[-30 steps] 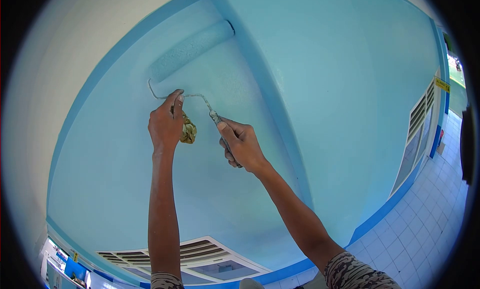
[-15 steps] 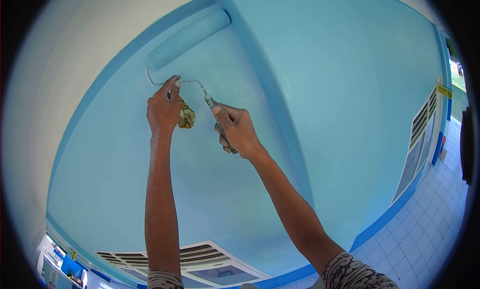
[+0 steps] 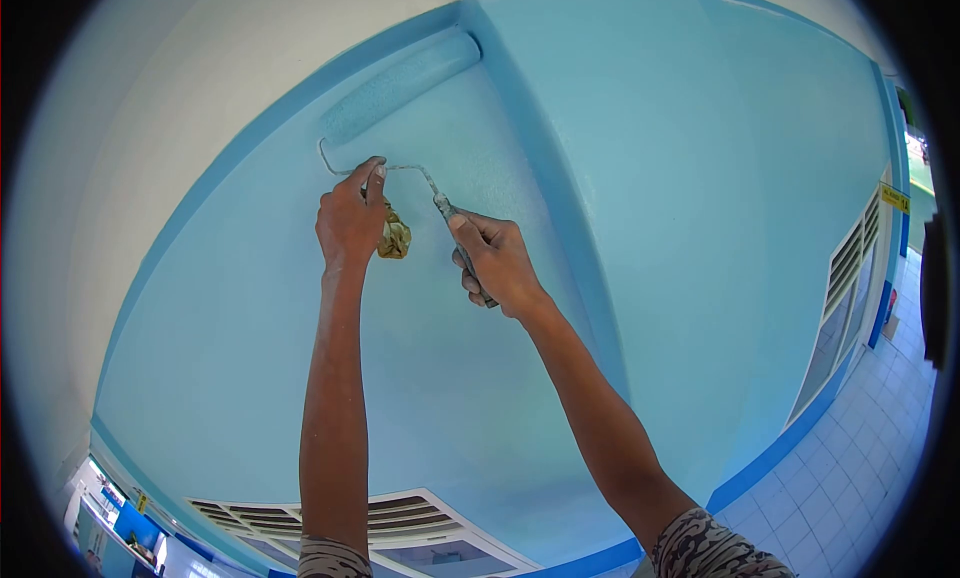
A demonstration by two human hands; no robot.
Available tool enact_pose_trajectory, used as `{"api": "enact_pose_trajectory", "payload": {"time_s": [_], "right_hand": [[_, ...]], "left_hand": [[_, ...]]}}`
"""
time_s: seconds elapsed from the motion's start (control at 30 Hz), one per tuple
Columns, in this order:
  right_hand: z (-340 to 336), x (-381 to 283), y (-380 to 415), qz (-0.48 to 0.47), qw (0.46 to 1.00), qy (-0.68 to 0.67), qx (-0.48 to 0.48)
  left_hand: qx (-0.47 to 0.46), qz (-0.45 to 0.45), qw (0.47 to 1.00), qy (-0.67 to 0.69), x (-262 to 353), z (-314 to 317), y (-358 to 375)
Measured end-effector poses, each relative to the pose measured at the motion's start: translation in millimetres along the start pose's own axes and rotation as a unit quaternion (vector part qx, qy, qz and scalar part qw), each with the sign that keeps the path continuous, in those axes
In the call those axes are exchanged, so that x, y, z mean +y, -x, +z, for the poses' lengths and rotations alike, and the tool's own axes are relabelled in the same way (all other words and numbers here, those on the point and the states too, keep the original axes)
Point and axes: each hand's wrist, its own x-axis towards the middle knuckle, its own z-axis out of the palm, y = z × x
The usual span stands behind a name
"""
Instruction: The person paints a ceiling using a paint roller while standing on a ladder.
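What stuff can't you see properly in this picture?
- Head view: the roller handle is mostly hidden inside the right hand.
- The rag is half hidden behind the left hand.
- The yellow sign: writing too small.
- The vent is cut off by the bottom edge.

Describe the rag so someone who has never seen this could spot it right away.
Start at the light blue wall and find the roller pressed against it near the top. Below the roller's wire frame, the left hand holds a crumpled rag. It is the only yellowish brown thing among all the blue.
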Motion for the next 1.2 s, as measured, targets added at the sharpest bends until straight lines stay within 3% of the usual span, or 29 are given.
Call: {"api": "enact_pose_trajectory", "payload": {"time_s": [0.4, 0.6, 0.73, 1.2], "right_hand": [[-9, -2, 10, 0.048, 0.999, 0.014, 0.011], [4, -22, -15, 0.007, 1.000, -0.008, 0.010], [5, -20, -12, 0.008, 1.000, -0.018, 0.014], [-37, 82, 118, 0.104, 0.993, -0.048, 0.025]], "left_hand": [[-0.081, -0.017, 0.997, -0.005, 7, -8, 6], [-0.015, 0.009, 1.000, 0.001, 5, -10, -28], [-0.045, 0.008, 0.999, 0.022, 6, -16, -29], [-0.187, 0.036, 0.981, 0.025, -6, 14, 117]]}}
